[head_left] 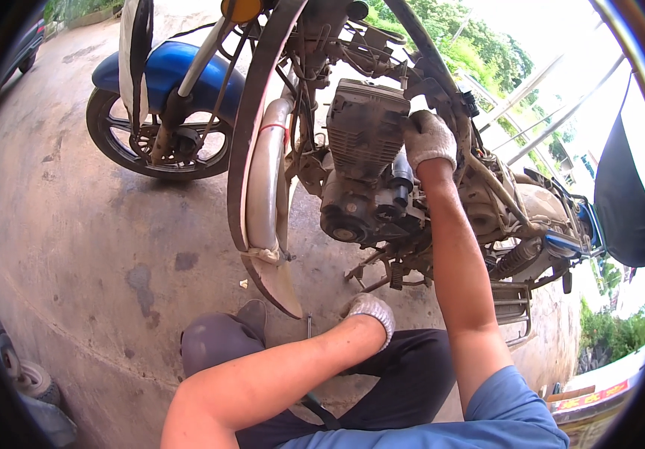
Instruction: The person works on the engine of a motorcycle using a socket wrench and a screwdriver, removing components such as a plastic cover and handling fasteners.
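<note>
A dusty motorcycle engine [367,127] with a finned cylinder hangs in the frame before me. My right hand [428,138], in a whitish knit glove, is raised against the rear side of the cylinder. Its fingers are curled in beside the frame tube, and whatever they grip is hidden. Below the engine sits a black cylindrical part [393,193], near my right wrist. My left hand [371,307], gloved too, rests low over my legs; its fingers are mostly hidden behind its back. Close to it is a thin metal rod [309,326], apart from the hand as far as I see.
A curved leg guard [262,176] stands left of the engine. Further left is the front wheel [113,142] under a blue fender [161,78]. A footrest rack [513,305] juts out at right. Small wheels [34,380] lie at lower left on the stained concrete floor [105,247].
</note>
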Available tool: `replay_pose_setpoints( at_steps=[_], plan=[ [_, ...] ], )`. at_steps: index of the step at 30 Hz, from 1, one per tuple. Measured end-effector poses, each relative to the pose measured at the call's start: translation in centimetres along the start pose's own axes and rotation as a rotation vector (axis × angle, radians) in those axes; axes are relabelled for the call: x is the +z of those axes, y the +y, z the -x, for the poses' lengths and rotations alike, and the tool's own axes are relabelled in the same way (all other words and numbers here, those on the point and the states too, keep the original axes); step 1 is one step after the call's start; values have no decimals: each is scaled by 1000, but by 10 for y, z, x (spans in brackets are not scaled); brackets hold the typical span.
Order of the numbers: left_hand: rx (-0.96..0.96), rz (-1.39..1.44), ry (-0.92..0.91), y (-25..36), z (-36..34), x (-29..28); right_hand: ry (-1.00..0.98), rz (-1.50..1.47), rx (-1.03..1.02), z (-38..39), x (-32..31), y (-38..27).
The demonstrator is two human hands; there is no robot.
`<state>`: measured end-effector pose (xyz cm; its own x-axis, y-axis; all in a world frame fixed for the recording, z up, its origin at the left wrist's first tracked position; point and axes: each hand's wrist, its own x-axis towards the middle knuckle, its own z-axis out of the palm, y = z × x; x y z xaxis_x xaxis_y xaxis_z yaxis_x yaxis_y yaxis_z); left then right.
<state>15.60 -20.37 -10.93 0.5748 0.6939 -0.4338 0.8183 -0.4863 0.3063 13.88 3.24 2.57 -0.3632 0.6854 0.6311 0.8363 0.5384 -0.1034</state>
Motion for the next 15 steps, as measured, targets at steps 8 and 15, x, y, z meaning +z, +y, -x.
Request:
replay_pose_setpoints(
  at_steps=[8,15],
  plan=[
    [-58,7,-46,-1,2,-3,52,17,11,9,1,-7],
    [-82,5,-65,2,-1,-2,34,101,-24,0,9,1]
  ],
)
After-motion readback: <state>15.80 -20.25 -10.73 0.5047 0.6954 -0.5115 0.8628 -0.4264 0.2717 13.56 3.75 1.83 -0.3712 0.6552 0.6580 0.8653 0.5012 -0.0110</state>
